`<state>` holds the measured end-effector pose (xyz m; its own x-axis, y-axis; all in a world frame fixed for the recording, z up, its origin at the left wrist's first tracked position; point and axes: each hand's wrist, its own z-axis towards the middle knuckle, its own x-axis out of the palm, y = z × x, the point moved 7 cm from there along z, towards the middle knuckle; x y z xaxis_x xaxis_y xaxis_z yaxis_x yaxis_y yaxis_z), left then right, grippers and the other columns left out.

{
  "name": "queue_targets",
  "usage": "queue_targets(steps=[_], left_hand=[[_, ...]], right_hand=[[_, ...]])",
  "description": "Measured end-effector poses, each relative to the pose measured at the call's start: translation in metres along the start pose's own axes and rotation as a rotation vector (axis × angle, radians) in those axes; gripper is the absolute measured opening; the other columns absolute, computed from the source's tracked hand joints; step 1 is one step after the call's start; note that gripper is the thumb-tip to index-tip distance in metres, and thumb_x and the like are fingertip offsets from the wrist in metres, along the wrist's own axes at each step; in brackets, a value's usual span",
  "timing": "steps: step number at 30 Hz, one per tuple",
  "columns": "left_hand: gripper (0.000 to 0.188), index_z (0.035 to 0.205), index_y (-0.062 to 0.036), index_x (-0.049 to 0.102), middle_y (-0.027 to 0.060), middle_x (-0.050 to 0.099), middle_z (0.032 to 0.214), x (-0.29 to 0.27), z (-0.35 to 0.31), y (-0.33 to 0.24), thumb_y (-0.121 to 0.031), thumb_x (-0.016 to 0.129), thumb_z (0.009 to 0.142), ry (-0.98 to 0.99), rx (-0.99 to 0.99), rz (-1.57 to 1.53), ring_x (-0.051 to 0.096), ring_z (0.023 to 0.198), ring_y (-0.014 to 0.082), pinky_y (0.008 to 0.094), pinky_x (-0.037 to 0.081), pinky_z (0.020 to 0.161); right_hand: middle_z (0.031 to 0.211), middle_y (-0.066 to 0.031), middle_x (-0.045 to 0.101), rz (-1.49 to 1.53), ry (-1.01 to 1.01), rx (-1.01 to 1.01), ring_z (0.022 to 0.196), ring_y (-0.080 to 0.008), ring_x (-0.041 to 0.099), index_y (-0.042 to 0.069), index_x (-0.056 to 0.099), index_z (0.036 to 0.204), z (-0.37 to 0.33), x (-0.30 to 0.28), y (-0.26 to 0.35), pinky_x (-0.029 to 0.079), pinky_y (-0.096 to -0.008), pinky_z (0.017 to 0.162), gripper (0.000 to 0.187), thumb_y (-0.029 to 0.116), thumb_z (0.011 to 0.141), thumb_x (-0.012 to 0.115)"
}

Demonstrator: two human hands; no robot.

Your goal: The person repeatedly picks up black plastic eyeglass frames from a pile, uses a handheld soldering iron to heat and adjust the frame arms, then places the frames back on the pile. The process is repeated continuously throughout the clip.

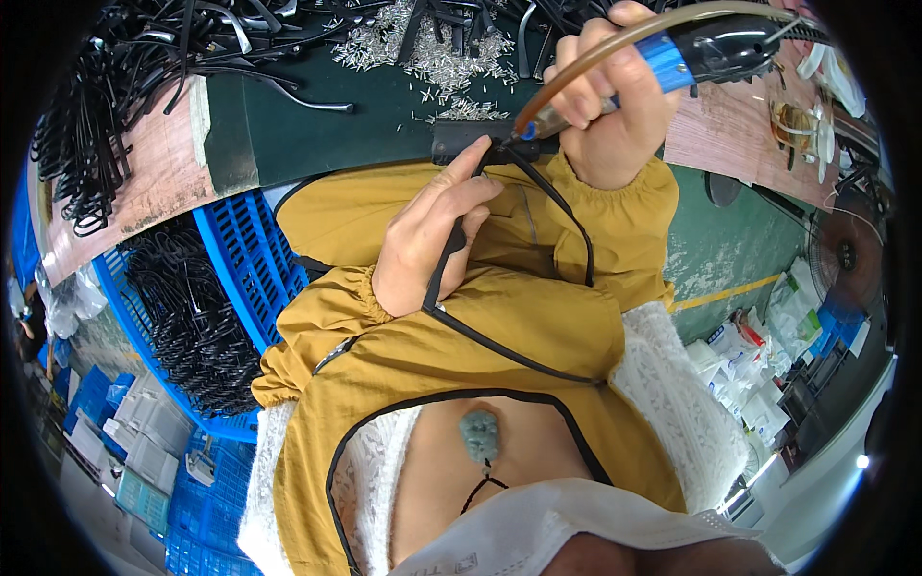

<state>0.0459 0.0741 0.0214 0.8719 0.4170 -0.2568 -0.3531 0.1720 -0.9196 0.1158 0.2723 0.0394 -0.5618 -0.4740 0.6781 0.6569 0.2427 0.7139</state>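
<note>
My left hand (423, 235) is closed on a black eyeglass frame (448, 252), with its index finger stretched toward a black rest block (459, 140) at the table's edge. One thin dark arm of the frame (569, 213) hangs down over my yellow sleeve. Wrapped in my right hand (619, 106) is a powered screwdriver (663, 60) with a blue band and a black body; a brown tube (586, 60) curves along it. The screwdriver's tip meets the frame at the block, though the fastener itself is too small to make out.
Beyond the block, small silver screws (423, 58) lie heaped on the dark green table mat (288, 134). Black eyeglass temples (86, 144) are piled at the far left. Below them stands a blue basket (252, 259) full of black eyeglass parts (187, 326). Clear glasses (795, 125) lie at the right.
</note>
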Motion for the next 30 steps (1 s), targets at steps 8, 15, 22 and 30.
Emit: queue_targets(steps=[8,15,22,30], left_hand=[[0.028,0.113,0.0045,0.062,0.0278,0.069,0.119,-0.001,-0.004,0.009,0.016,0.062,0.088,-0.004,0.019,-0.136,0.069,0.116,0.0415,0.0375,0.055,0.089],[0.020,0.114,0.0043,0.062,0.0306,0.069,0.120,0.002,-0.009,0.017,0.009,0.063,0.095,-0.033,-0.035,-0.186,0.068,0.120,0.0424,0.0376,0.055,0.096],[0.026,0.115,0.0083,0.062,0.0353,0.062,0.128,0.004,-0.011,0.021,-0.016,0.058,0.107,-0.028,-0.027,-0.271,0.059,0.128,0.0485,0.0500,0.051,0.105],[0.014,0.112,0.0058,0.062,0.0259,0.071,0.108,0.003,-0.009,0.017,0.005,0.062,0.098,-0.084,0.057,-0.190,0.066,0.120,0.0459,0.0433,0.055,0.098]], right_hand=[[0.070,-0.0024,0.047,-0.178,-0.163,0.051,0.046,-0.0106,0.041,0.005,0.049,0.110,-0.003,0.002,-0.006,0.033,-0.0246,0.040,0.026,0.011,0.094,0.069],[0.066,0.0070,0.040,-0.062,-0.141,-0.121,0.049,-0.0037,0.035,0.011,0.050,0.094,0.030,-0.031,0.033,0.030,-0.0214,0.041,0.014,0.013,0.101,0.062],[0.067,0.0030,0.043,-0.187,-0.116,-0.079,0.049,-0.0073,0.040,0.011,0.051,0.096,0.023,-0.045,0.023,0.032,-0.0226,0.043,0.012,0.013,0.100,0.062],[0.067,0.0001,0.043,-0.062,0.023,0.069,0.051,-0.0104,0.042,0.009,0.048,0.106,0.006,-0.008,0.001,0.033,-0.0243,0.042,0.028,0.015,0.094,0.073]])
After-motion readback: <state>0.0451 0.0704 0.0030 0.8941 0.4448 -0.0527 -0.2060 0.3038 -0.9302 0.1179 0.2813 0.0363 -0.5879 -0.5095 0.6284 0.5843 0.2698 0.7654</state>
